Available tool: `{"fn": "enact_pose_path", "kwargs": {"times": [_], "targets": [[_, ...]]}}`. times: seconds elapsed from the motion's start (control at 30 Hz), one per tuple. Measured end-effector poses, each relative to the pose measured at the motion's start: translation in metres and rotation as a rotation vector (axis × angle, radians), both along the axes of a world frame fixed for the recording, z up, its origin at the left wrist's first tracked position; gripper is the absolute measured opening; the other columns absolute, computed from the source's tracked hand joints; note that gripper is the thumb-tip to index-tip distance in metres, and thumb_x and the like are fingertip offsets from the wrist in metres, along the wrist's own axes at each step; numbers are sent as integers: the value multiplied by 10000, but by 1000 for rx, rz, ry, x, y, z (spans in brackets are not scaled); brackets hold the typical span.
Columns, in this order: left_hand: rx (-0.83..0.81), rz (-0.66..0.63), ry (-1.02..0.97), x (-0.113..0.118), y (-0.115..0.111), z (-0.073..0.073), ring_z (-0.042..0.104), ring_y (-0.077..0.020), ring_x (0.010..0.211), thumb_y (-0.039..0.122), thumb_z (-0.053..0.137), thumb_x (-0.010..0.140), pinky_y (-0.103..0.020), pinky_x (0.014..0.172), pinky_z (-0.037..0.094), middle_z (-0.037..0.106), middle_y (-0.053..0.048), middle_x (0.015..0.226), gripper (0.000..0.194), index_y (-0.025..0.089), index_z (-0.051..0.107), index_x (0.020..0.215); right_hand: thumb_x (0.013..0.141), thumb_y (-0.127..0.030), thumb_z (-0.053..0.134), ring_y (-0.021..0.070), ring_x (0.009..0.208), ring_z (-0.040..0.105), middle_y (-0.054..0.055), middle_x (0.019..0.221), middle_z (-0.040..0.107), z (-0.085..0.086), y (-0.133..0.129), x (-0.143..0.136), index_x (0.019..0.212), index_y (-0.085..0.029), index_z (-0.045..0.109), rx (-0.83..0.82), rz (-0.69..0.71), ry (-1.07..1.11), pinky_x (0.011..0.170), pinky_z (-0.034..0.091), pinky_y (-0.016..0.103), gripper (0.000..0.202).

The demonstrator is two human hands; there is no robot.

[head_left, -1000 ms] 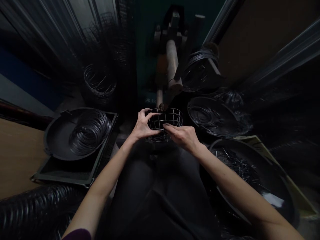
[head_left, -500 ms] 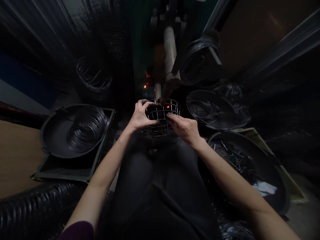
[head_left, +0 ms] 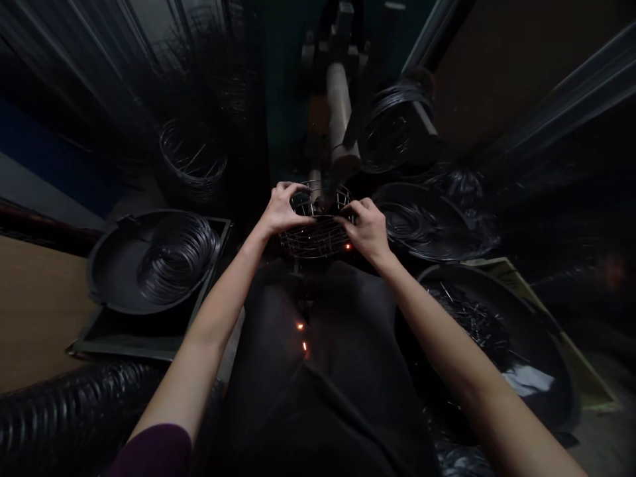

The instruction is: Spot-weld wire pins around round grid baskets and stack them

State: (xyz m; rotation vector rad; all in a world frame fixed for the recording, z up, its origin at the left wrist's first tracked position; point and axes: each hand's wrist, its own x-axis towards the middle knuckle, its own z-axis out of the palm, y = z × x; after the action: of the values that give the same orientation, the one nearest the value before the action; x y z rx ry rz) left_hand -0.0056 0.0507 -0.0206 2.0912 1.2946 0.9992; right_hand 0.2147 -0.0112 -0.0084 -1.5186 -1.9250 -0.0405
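A round basket of thin metal wire [head_left: 318, 246] is held at the lower end of a machine with a thick pale cylinder [head_left: 339, 109]. My left hand [head_left: 284, 211] grips its left side, thumb and fingers spread around the wires. On the right, my right hand [head_left: 365, 225] pinches the wire rim between thumb and fingers. A narrower metal rod [head_left: 315, 184] reaches down into the basket's opening; its contact with the wires is too dark to make out. Small orange sparks show below the basket, over the dark cloth on my lap [head_left: 318, 397].
Wire coils [head_left: 176, 258] lie in a black basin [head_left: 116, 271] at the left. Another basin [head_left: 432, 242] with coils and a basin of short wire pieces [head_left: 467, 318] stand at the right. Ribbed dark rings [head_left: 74, 407] fill the lower left.
The basket has tilted and risen slightly, with both hands raised. My right hand has moved up to the rim, its fingers more bent. Sparks now show lower, over my lap.
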Motion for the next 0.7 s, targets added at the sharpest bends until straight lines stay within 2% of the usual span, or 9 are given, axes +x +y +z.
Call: {"fn": "enact_pose_path", "kwargs": {"times": [0.13,0.2,0.27,0.33,0.4,0.47,0.5,0.6,0.7], "targets": [[-28,-50,-7,1,19,4,512,-330,1156,444,912,495,-551,1065,414,527,-78,1181,737,229,647,1148,855,-382,664,179,717,575,45,845,622,6,12,-4,836,-197,671,-41,-50,59,657,463,299,186],[-22,-69,-30,-2,21,0,488,-349,1208,484,906,510,-573,1085,389,517,-89,1241,787,238,621,1200,867,-400,636,192,761,604,57,885,659,6,-1,8,907,-197,681,-44,-27,94,715,483,313,212],[-14,-75,-83,-11,19,-11,402,-382,1324,519,912,499,-593,1133,330,456,-105,1372,930,270,543,1317,887,-431,590,211,860,638,73,965,694,-4,-31,39,992,-199,681,-53,-21,127,805,495,331,270],[-28,-97,-165,-24,13,-29,298,-405,1419,542,924,466,-603,1179,260,354,-121,1491,1122,300,415,1436,898,-463,538,234,959,653,94,1036,711,-25,-75,89,1015,-197,681,-130,-118,122,885,491,355,323],[-90,-138,-241,-38,5,-52,240,-425,1461,541,934,445,-621,1197,218,263,-145,1557,1261,299,294,1504,887,-445,487,262,1008,661,129,1074,712,-55,-126,148,1009,-180,686,-349,-366,51,914,490,377,352],[-187,-181,-293,-48,-1,-74,208,-440,1479,523,935,463,-649,1194,200,211,-171,1585,1310,291,211,1530,827,-411,507,295,1011,676,155,1085,717,-90,-174,200,1017,-162,686,-768,-644,-75,899,508,399,361],[-231,-194,-325,-50,-4,-84,196,-445,1485,508,935,476,-662,1189,197,204,-181,1589,1318,293,180,1535,790,-405,540,301,1011,684,159,1087,721,-106,-195,219,1036,-155,684,-986,-702,-116,895,518,397,379],[-313,-179,-465,-48,-7,-103,218,-441,1483,462,941,490,-680,1167,218,244,-193,1571,1330,319,121,1528,666,-359,649,313,963,705,144,966,751,-142,-240,245,951,-150,715,-1189,-717,-124,857,542,372,360],[-355,-115,-610,-43,-5,-110,311,-412,1451,478,941,462,-663,1144,271,319,-180,1517,1330,346,121,1501,647,-377,660,310,1033,690,116,972,759,-154,-257,243,876,-179,736,-1209,-704,-104,885,534,345,312]]}}
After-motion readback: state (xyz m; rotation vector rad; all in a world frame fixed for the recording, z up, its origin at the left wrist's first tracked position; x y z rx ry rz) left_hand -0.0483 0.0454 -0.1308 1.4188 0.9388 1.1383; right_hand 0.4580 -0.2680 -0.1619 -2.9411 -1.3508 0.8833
